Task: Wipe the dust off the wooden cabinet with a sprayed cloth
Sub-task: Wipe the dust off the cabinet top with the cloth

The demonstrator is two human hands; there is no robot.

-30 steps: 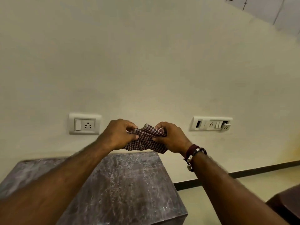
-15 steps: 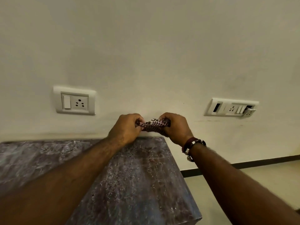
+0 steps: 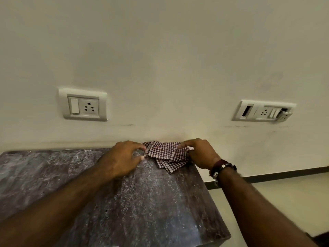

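Cloth: the checked cloth (image 3: pixel 166 155) is lying folded on the cabinet top (image 3: pixel 146 202), its long side running from hand to hand along the wall (image 3: pixel 160 59).
Grip: the left hand (image 3: pixel 122 157) is pinching one edge; the right hand (image 3: pixel 200 153) is pressing the other end, fingers bent.
Around: a socket (image 3: pixel 83 104) and a switch plate (image 3: pixel 263 111) are sitting above the hands.
Hidden: the cloth's right end is lying under the right fingers.

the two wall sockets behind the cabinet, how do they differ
The left socket plate is short, with one switch and one round-pin outlet; the right socket plate is longer, with more modules. The left one looks intact, while the right one has an empty dark slot and a module hanging loose at its right end. The left sits above the cabinet; the right is past its edge. Both are white and wall-mounted.
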